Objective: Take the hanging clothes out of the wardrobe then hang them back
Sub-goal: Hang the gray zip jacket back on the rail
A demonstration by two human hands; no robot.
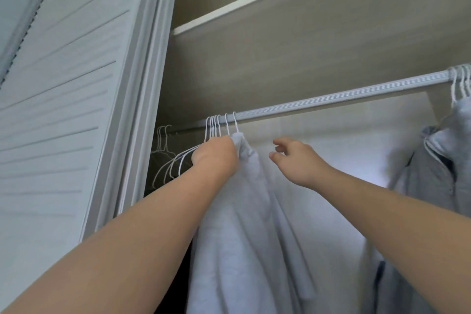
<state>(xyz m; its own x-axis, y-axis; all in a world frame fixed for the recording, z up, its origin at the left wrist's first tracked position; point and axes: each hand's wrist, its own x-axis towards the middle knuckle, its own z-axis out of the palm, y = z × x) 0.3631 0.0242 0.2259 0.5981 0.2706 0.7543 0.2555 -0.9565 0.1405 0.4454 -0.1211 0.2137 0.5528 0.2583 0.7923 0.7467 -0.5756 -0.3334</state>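
Observation:
A pale grey garment (244, 224) hangs from a white wire hanger on the ribbed grey rail (331, 99). My left hand (216, 158) grips the garment's collar just under the hanger hooks. To its right my right hand (295, 160) hovers with relaxed fingers and holds nothing. Several bare white wire hangers (214, 126) are bunched on the rail beside my left hand. At the right end of the rail hang grey zip-up garments (438, 166) on more white hangers.
A white louvred wardrobe door (66, 115) stands open on the left. A shelf edge (254, 0) runs above the rail. A few more bare hangers (161, 143) hang deep at the left. The rail is bare between the two groups.

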